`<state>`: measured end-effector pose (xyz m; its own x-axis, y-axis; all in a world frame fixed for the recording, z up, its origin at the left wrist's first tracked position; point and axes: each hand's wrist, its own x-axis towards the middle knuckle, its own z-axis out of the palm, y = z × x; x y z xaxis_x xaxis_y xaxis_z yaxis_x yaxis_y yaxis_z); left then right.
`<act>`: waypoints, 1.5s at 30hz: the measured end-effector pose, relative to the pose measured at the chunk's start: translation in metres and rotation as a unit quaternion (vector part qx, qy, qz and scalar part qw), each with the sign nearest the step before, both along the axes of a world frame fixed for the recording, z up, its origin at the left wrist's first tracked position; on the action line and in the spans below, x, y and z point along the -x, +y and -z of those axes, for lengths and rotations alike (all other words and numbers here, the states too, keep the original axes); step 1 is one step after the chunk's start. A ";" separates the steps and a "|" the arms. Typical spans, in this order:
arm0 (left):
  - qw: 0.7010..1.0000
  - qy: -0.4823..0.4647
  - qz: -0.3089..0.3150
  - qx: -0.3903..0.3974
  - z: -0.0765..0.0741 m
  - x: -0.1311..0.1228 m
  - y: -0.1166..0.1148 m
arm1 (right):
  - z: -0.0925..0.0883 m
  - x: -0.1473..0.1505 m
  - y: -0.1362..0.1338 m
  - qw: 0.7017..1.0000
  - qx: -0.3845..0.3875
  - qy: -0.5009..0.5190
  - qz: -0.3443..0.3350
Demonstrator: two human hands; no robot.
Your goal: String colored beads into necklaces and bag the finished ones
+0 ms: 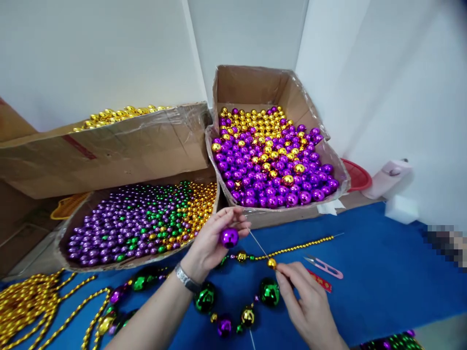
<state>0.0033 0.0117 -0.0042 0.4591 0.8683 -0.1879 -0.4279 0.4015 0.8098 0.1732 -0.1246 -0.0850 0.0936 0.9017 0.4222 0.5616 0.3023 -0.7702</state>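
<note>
My left hand [215,238], with a wristwatch band on its wrist, is curled round a shiny purple bead [229,237]. A thin thread [258,244] stretches from its fingertips down to a small gold bead [272,263]. That gold bead is pinched between the thumb and forefinger of my right hand [304,296]. Beneath both hands lies a string of mixed beads, including a large green bead [269,292], a gold bead [247,316] and a purple bead [224,324]. A strand of tiny gold beads [302,246] runs off to the right.
A carton of purple and gold beads [279,214] stands behind my hands. Another carton [62,248] at left holds smaller mixed beads. Pink thread snips [328,268] and a red packet [321,282] lie on the blue table [383,277]. Gold bead strands [29,304] are heaped at left.
</note>
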 end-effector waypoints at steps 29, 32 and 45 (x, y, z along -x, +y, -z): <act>0.636 0.603 0.156 -0.456 0.116 0.045 -0.051 | 0.024 0.002 -0.024 0.999 0.031 0.038 -0.001; 0.728 0.538 0.136 -0.404 0.096 0.049 -0.047 | 0.022 0.000 -0.027 0.997 0.058 0.019 -0.040; 0.978 0.179 0.039 -0.104 0.062 0.059 -0.050 | 0.017 -0.007 -0.032 0.992 0.068 -0.034 -0.102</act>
